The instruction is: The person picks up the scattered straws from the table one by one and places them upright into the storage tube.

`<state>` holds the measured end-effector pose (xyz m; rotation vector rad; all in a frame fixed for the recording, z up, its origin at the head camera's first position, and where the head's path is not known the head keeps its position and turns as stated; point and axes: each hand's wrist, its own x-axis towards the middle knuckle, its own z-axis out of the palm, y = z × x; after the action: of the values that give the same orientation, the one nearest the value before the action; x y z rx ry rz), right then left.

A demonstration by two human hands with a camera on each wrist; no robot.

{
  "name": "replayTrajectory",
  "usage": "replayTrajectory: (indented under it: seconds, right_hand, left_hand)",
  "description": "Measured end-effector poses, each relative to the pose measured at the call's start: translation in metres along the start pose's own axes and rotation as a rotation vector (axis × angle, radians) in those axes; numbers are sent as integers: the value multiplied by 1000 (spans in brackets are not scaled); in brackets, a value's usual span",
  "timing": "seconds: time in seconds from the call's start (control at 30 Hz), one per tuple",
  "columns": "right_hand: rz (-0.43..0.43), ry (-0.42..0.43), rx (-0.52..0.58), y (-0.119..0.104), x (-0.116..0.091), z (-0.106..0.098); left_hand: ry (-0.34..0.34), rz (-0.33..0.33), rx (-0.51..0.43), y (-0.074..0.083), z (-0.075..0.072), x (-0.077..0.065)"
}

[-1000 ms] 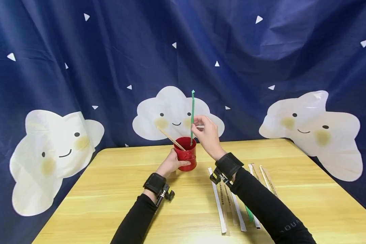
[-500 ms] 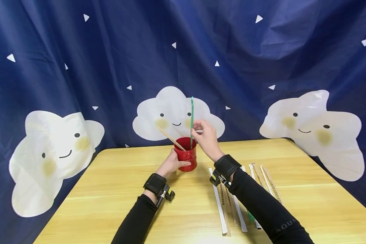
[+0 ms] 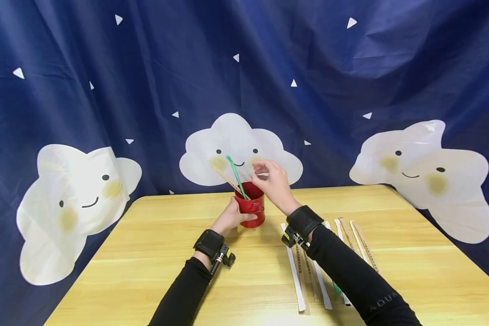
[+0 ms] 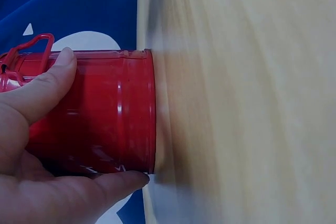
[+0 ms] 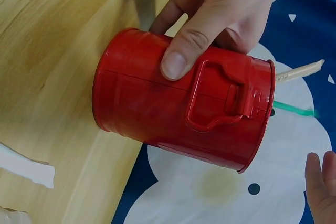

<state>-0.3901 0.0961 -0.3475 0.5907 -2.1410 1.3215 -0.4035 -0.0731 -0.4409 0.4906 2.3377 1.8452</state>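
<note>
Above red cup (image 3: 250,206), right hand (image 3: 274,184) hovers, fingers apart from thumb; left hand (image 3: 230,216) clamps fingers round cup.

Toward the back of the pale wooden counter (image 3: 159,253), we see the red cylindrical metal can (image 3: 251,206) with one thin tan stick (image 3: 225,178) and one thin green stick (image 3: 236,176) inside leaning left, slender white, tan and green sticks (image 3: 293,270) lying nearer on the right, and the dark-blue fabric curtain (image 3: 269,36) behind the counter.
</note>
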Motion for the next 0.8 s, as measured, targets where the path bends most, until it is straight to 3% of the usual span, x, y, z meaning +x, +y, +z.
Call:
replayTrajectory:
  seconds: [0.47,0.8]
  right_hand:
    - [-39,-71,-122,5,-6,-29]
    - [-40,-228,-362,28,-39,-69]
  left_hand:
    - [16,-30,31,5,-2,0]
    - [-1,-23,15,5,-1,-1]
